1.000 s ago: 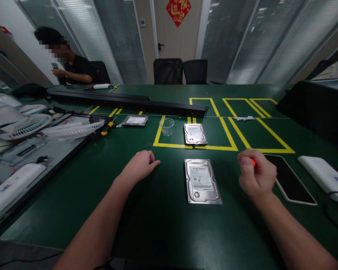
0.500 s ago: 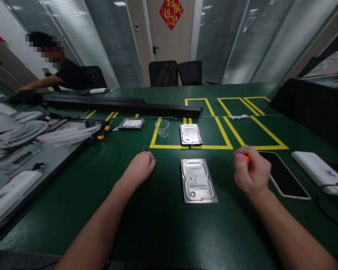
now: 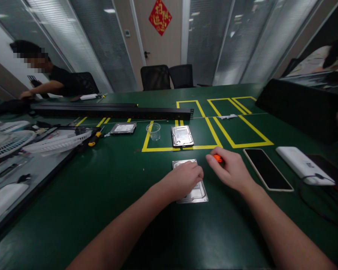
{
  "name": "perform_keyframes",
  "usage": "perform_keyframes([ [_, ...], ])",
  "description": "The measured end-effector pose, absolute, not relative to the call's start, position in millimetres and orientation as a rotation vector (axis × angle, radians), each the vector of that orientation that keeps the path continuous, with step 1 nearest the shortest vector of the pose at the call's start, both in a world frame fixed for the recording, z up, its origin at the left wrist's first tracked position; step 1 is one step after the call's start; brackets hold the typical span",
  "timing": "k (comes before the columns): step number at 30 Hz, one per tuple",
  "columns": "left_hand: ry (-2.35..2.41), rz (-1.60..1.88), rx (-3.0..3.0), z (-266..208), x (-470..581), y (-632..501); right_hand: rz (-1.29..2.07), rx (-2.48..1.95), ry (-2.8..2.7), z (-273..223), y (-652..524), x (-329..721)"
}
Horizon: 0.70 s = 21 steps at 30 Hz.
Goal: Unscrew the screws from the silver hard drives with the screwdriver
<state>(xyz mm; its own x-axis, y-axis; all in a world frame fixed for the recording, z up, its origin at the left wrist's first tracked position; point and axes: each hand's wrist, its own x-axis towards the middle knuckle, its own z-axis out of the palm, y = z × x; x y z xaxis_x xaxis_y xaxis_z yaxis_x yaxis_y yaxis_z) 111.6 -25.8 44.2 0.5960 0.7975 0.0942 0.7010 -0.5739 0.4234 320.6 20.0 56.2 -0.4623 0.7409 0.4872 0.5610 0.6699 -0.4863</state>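
A silver hard drive (image 3: pixel 197 194) lies flat on the green table in front of me, partly covered by my left hand (image 3: pixel 187 179). The fingers of that hand are curled over the drive; whether they touch it or hold anything is hidden. Just to the right of the drive, my right hand (image 3: pixel 228 167) is closed around an orange object (image 3: pixel 218 158), only a bit of which shows between thumb and fingers. Farther back, a second hard drive (image 3: pixel 182 135) rests across the yellow tape, beside a clear plastic cup (image 3: pixel 153 132).
Another hard drive (image 3: pixel 124 128) and a yellow-black screwdriver (image 3: pixel 95 138) lie to the left, near a tray (image 3: pixel 49 176) holding white fan parts. A phone (image 3: pixel 267 168) and white power bank (image 3: pixel 304 165) are on the right. Long black bars (image 3: pixel 115 111) cross the back. Two other people sit nearby.
My left hand has moved right, onto the near hard drive. My right hand has come left toward it, still closed on the orange object. The view has turned slightly right.
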Motion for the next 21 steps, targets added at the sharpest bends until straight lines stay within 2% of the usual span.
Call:
perform_keyframes([
  [6,1.237,0.431,2.500,29,112,-21,0.528,-1.214,-2.512,60,27,321],
  [13,1.241,0.457,2.447,28,113,-22,0.894,-1.122,-2.704,65,25,329],
  [21,1.257,0.497,2.377,32,114,-23,0.877,-1.186,-2.766,61,24,321],
])
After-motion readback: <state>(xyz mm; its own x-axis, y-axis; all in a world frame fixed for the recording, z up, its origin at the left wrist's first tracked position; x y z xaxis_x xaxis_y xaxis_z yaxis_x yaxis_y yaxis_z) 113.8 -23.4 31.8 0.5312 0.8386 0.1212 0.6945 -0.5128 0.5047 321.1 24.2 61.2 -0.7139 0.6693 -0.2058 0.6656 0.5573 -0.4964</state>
